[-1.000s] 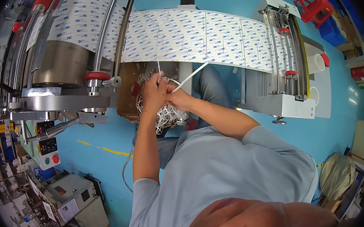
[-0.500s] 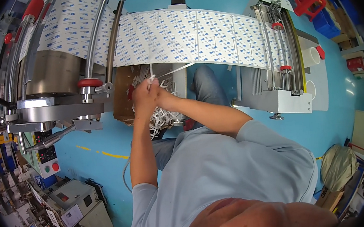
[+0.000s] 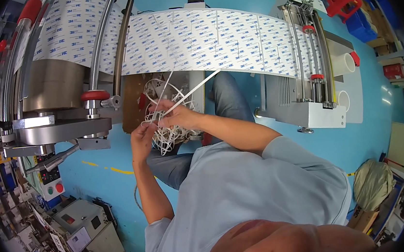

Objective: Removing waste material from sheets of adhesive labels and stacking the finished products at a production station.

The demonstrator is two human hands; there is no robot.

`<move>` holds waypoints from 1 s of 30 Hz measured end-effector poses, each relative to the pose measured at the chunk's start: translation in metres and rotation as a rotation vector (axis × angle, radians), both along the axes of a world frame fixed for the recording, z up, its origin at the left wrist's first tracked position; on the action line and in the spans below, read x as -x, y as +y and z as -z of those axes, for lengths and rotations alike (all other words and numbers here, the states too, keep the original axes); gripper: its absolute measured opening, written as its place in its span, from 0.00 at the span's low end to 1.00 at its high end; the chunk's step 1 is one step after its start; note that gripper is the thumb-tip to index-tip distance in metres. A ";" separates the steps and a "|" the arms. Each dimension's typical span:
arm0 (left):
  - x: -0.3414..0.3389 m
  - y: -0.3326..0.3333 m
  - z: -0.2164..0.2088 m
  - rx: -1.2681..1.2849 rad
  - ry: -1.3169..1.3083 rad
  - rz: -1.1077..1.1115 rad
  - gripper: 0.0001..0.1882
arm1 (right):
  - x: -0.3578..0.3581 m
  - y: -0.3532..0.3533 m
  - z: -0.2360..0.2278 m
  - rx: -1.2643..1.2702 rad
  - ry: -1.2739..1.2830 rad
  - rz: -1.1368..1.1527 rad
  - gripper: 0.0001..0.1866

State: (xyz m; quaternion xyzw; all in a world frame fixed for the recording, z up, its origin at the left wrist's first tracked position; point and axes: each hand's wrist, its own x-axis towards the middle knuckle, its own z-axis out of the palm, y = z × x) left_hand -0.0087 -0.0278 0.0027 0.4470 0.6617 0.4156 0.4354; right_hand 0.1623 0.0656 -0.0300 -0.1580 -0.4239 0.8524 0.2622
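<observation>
A wide white sheet (image 3: 184,40) with blue print stretches between two machine parts. From its near edge a narrow white strip (image 3: 198,86) slants down to my right hand (image 3: 179,117), whose fingers are closed on it. A second thin strip (image 3: 166,84) hangs from the sheet and runs down behind those fingers. My left hand (image 3: 141,137) is just left of and nearer than the right one, fingertips pinched on a white strip end close to the right thumb. Below both hands lies a tangle of white strips (image 3: 167,140) in a brown cardboard box (image 3: 131,103); the hands partly hide it.
At the left stands a machine with a metal roller (image 3: 54,84) and steel bars. A slotted machine unit (image 3: 286,91) takes the sheet's right end. My legs (image 3: 231,96) are beneath the sheet. A red stool (image 3: 340,0) is far right, a control box (image 3: 52,181) near left.
Both hands have come down toward me, away from the sheet's edge. They were clasped together; now the left is lower and further left, and the slanting strip is drawn out longer.
</observation>
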 end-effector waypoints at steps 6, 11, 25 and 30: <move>0.019 -0.012 0.013 0.120 -0.138 0.075 0.09 | 0.012 0.007 0.006 0.320 0.189 -0.015 0.17; 0.029 -0.016 0.011 0.118 -0.346 0.177 0.18 | 0.012 0.001 0.024 0.348 0.136 0.065 0.14; -0.078 0.074 -0.033 -0.320 0.824 0.216 0.22 | 0.016 -0.011 0.048 0.030 0.052 0.155 0.13; -0.084 0.074 -0.037 -0.176 0.618 0.156 0.12 | 0.004 -0.020 0.041 0.026 0.023 0.219 0.11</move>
